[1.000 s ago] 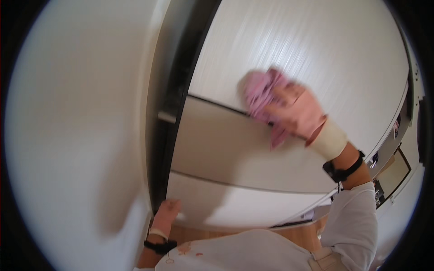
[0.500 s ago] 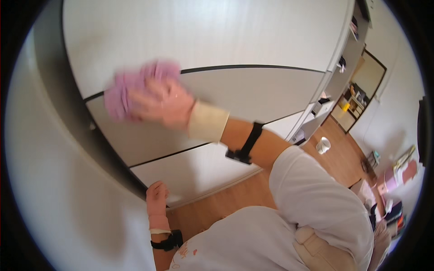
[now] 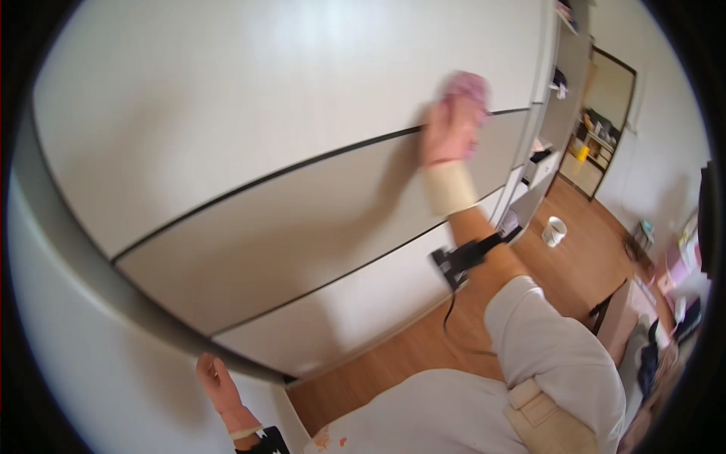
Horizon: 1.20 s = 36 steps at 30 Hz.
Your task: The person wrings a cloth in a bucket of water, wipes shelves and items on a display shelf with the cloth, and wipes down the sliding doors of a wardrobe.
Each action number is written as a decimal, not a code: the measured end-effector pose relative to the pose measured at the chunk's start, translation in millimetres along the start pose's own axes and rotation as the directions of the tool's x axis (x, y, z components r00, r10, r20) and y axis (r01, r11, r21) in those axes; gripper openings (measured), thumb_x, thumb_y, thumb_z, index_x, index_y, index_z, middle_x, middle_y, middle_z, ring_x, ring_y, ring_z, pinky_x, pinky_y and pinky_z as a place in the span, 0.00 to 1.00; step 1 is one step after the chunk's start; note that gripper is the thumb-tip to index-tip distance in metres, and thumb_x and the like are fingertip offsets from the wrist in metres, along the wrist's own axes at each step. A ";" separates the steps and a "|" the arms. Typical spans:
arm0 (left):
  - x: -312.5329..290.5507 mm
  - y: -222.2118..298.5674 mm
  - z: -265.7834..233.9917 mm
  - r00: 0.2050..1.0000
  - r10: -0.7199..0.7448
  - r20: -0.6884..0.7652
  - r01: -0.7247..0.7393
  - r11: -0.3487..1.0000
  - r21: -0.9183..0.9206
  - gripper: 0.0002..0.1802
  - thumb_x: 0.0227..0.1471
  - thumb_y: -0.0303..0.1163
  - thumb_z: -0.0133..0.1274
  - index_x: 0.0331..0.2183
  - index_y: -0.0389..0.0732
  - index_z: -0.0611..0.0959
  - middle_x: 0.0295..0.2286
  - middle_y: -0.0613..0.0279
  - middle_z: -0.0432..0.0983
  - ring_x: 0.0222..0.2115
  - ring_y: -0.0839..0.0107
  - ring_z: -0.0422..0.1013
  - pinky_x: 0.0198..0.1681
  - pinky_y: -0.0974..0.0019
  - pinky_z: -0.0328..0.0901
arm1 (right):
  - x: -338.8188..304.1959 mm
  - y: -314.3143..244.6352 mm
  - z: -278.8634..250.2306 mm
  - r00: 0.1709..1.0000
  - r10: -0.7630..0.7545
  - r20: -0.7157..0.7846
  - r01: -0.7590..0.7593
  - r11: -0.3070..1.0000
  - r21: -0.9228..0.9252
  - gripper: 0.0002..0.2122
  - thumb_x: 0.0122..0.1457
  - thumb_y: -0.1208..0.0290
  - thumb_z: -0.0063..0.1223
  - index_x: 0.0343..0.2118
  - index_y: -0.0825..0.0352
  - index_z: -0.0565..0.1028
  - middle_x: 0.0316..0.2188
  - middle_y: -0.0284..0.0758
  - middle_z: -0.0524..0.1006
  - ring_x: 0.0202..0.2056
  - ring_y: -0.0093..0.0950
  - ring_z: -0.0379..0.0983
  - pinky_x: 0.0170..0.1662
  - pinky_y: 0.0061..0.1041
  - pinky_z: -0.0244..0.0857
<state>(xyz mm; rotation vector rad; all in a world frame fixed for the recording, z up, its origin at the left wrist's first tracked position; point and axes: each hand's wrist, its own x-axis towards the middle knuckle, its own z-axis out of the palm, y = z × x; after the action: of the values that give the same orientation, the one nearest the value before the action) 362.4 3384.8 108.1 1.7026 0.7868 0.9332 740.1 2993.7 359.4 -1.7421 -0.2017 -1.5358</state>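
My right hand (image 3: 448, 140), in a pink glove with a cream cuff, presses a pink cloth (image 3: 467, 89) against a large light wardrobe door (image 3: 302, 83). The cloth and fingers are blurred, near the door's right end, over a dark horizontal strip (image 3: 318, 157). Part of the cloth is hidden by the hand. Low at the left, my left hand (image 3: 219, 387), gloved the same way, hangs by the wall with its fingers curled in and nothing visible in them. Each forearm wears a black strap.
Open shelves (image 3: 563, 83) stand right of the door. A white bucket (image 3: 554, 231) sits on the brown wood floor (image 3: 578, 261). At the left is a pale wall (image 3: 83, 325). A framed mirror or doorway (image 3: 605, 129) is farther back. A dark cord hangs beside my right forearm.
My right hand has swept the pink cloth from the door's left end to its right end. In the picture, my left hand sits lower and farther left.
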 end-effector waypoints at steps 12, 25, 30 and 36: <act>11.7 127.3 140.8 0.755 0.652 -0.066 -0.538 0.674 0.507 0.36 0.58 0.40 0.51 0.63 0.38 0.59 0.65 0.45 0.46 0.64 0.49 0.49 0.64 0.53 0.51 | 69.8 79.4 -25.4 0.809 -0.586 0.047 0.582 0.809 0.075 0.15 0.45 0.70 0.59 0.40 0.60 0.76 0.49 0.45 0.69 0.50 0.46 0.66 0.55 0.44 0.60; 36.3 110.4 125.8 0.789 0.614 0.031 -0.561 0.699 0.443 0.36 0.59 0.39 0.51 0.63 0.37 0.59 0.65 0.49 0.48 0.64 0.56 0.51 0.64 0.56 0.53 | -23.7 198.8 -39.8 0.957 -0.281 0.067 0.274 0.957 0.099 0.20 0.47 0.73 0.61 0.45 0.57 0.74 0.52 0.46 0.67 0.50 0.48 0.64 0.53 0.45 0.58; 44.6 131.7 117.0 0.846 0.411 -0.340 -0.302 0.894 0.330 0.37 0.58 0.43 0.53 0.61 0.36 0.61 0.60 0.51 0.57 0.58 0.58 0.60 0.60 0.57 0.57 | -86.4 245.5 -47.4 0.960 -0.149 0.238 0.102 0.975 0.199 0.20 0.41 0.75 0.64 0.41 0.55 0.75 0.52 0.42 0.66 0.46 0.47 0.65 0.50 0.41 0.62; 37.5 157.2 113.6 0.955 0.114 -0.272 -0.130 0.991 -0.041 0.41 0.57 0.50 0.53 0.61 0.35 0.59 0.59 0.50 0.59 0.57 0.59 0.61 0.61 0.59 0.56 | -137.6 278.3 -63.2 0.897 0.262 0.355 -0.348 0.915 0.206 0.19 0.40 0.77 0.65 0.39 0.60 0.74 0.48 0.48 0.67 0.47 0.47 0.67 0.50 0.38 0.65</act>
<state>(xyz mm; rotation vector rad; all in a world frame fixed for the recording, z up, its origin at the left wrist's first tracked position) 490.9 3319.7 243.3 1.6063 0.8289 1.2812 819.8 2815.8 109.7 -1.7030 -0.2665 -0.9447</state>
